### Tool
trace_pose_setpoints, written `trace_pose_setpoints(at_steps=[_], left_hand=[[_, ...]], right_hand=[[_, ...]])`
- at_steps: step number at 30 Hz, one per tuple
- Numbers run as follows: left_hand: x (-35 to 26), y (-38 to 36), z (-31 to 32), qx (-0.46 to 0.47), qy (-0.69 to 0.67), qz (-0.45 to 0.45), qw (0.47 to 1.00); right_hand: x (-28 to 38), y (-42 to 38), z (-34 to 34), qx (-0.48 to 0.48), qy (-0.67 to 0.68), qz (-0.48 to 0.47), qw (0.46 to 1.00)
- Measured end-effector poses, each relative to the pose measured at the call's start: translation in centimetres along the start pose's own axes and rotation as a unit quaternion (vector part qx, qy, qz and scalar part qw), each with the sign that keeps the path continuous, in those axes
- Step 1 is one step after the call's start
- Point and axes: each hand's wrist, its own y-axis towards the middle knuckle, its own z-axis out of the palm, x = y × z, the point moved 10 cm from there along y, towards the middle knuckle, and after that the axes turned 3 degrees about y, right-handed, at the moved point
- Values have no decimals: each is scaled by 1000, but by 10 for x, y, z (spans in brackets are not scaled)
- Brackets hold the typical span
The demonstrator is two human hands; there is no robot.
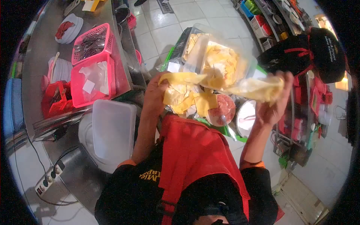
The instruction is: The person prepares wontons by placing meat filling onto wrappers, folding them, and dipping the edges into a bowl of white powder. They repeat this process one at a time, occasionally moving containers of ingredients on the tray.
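My left hand [153,88] grips one end of a yellow wonton wrapper [182,78], and my right hand [275,101], smeared by motion, is closed on a pale, blurred stretch of wrappers [258,88]. Below them lies a stack of square yellow wonton wrappers [180,99] on plastic. A bowl of pinkish minced filling [222,110], with a utensil in it, sits nearer my body. Right of it stands a white bowl [245,125] with a pink utensil. Beyond my hands, a clear plastic container [243,65] holds many folded yellow pieces [219,62].
On the metal counter at left are a pink basket of cutlery [90,47], a pink tray [77,90] with plastic and stacked plates [62,69]. A translucent lid [114,129] stands near my left elbow. A person in black [322,52] is at right, beside shelves [275,22].
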Motion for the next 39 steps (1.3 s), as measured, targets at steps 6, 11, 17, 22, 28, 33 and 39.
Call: trace_pose_setpoints(at_steps=[6, 11, 17, 22, 28, 33, 39], left_hand=[[-4, -2, -24, -75, 10, -25, 997], [-1, -5, -24, -71, -35, -34, 996], [1, -6, -20, -57, 7, -36, 998], [0, -11, -13, -38, -23, -54, 998], [-4, -4, -2, 12, -3, -42, 999], [3, 4, 5, 22, 1, -66, 998], [-3, 5, 20, 0, 15, -74, 997]], right_hand=[[-109, 13, -48, 93, -374, 282, 879], [-146, 25, -30, 101, -280, 357, 885], [-228, 70, -145, 181, -608, 161, 756], [-217, 75, -121, 224, -632, 148, 727], [-200, 76, -81, 295, -502, 313, 751], [-190, 66, -59, 269, -408, 401, 775], [-202, 53, -60, 249, -292, 445, 809]])
